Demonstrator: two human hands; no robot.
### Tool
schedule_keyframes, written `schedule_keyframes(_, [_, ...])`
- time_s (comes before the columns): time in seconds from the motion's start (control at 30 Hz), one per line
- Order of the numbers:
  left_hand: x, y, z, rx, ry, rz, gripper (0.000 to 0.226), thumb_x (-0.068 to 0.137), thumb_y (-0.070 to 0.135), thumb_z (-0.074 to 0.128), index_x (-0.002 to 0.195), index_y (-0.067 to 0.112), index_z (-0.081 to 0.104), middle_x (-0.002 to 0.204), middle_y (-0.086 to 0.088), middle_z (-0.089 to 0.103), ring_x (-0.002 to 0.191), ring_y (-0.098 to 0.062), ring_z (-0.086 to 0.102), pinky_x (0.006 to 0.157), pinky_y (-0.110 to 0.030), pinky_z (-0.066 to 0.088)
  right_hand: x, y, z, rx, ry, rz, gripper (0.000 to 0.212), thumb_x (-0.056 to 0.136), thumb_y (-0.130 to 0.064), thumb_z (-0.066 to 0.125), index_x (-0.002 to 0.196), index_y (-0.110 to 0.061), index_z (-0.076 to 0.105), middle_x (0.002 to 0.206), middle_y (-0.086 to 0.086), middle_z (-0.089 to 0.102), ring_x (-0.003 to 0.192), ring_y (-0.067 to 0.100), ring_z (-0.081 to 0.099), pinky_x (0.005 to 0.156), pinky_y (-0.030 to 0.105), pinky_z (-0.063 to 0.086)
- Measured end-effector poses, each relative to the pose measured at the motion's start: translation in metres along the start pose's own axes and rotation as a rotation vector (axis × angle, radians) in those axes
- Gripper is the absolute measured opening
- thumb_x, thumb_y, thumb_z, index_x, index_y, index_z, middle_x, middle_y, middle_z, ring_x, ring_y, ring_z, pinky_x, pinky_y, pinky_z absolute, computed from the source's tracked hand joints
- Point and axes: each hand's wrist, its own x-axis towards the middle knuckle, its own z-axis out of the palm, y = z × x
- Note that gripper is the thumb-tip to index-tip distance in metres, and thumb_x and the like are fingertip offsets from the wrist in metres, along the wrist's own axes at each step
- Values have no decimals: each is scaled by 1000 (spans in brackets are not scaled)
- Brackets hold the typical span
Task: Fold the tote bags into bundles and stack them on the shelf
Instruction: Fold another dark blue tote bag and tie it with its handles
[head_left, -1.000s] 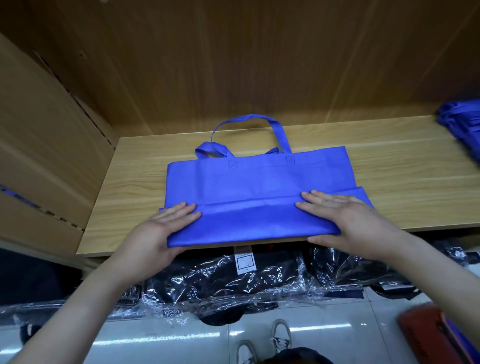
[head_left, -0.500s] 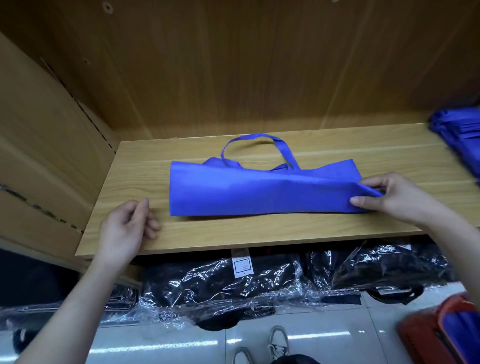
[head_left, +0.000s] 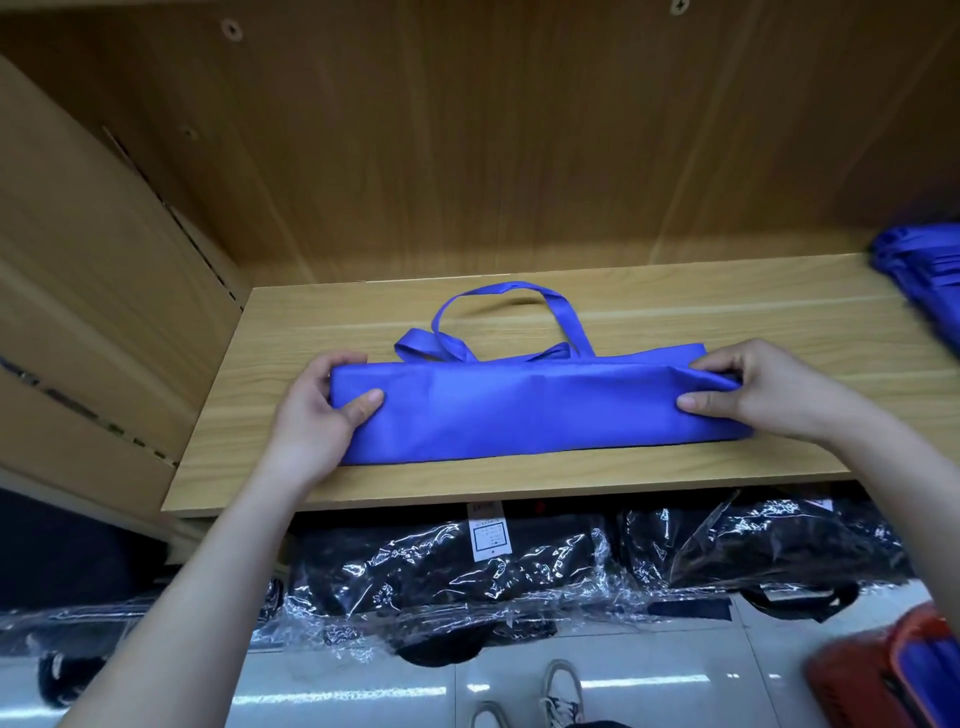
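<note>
A blue tote bag (head_left: 530, 405) lies folded into a long narrow strip across the wooden shelf (head_left: 519, 473), its two handle loops sticking out toward the back. My left hand (head_left: 322, 410) grips the strip's left end, thumb on top and fingers wrapped behind. My right hand (head_left: 763, 389) pinches the right end between thumb and fingers. A stack of more blue tote bags (head_left: 919, 280) sits at the shelf's far right edge, partly cut off and blurred.
Wooden back and left side panels close in the shelf. Below its front edge lie black items wrapped in clear plastic (head_left: 467, 577), on a white tiled floor. A red container holding blue fabric (head_left: 893, 670) stands at the lower right. Shoes (head_left: 556, 696) show at the bottom.
The bag went from a wide flat shape to a narrow strip. My left hand moved from the shelf's front edge onto the strip's left end; the right hand kept hold of the right end.
</note>
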Motion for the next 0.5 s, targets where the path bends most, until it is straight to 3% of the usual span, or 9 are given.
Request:
schedule_keyframes(0.07, [-4, -7, 1, 224, 78, 53, 33, 87, 12, 69, 116, 24, 58, 99, 2, 63, 90, -21, 58, 85, -29, 46, 2, 7, 8, 6, 195, 27, 7, 82, -16, 76, 83, -20, 70, 74, -5, 64, 72, 16, 56, 63, 21, 40])
schedule_keyframes(0.13, [-11, -13, 4, 390, 141, 128, 37, 89, 12, 66, 125, 19, 57, 102, 0, 61, 91, -23, 53, 80, -24, 37, 2, 14, 20, -32, 354, 76, 10, 83, -17, 75, 91, -16, 69, 70, 1, 60, 69, 21, 54, 62, 26, 40])
schedule_keyframes(0.2, [-16, -16, 7, 516, 163, 214, 41, 90, 11, 62, 131, 16, 55, 115, -8, 62, 105, -30, 55, 87, -31, 40, 3, 19, 32, -92, 424, 114, 20, 86, -22, 72, 103, -12, 67, 73, 5, 60, 73, 27, 55, 66, 31, 41])
schedule_keyframes(0.27, [-17, -21, 9, 614, 181, 231, 42, 91, 11, 60, 132, 14, 55, 116, -15, 59, 109, -36, 53, 89, -41, 42, 4, 17, 40, -215, 417, 158, 28, 91, -29, 63, 113, -12, 62, 93, 11, 63, 93, 34, 58, 77, 38, 46])
schedule_keyframes(0.37, [-16, -26, 10, 743, 230, 220, 41, 90, 11, 60, 131, 12, 56, 114, -20, 51, 110, -41, 46, 88, -52, 44, 6, 8, 48, -343, 382, 273, 38, 97, -39, 48, 127, -15, 50, 121, 16, 50, 116, 37, 48, 92, 44, 42])
schedule_keyframes(0.5, [-18, -31, 11, 810, 72, 336, 57, 80, -9, 51, 130, 17, 58, 127, -10, 57, 113, -38, 45, 95, -48, 43, 10, -6, 50, -323, 327, 253, 34, 99, -35, 43, 132, -25, 44, 122, 19, 49, 119, 40, 42, 98, 42, 37])
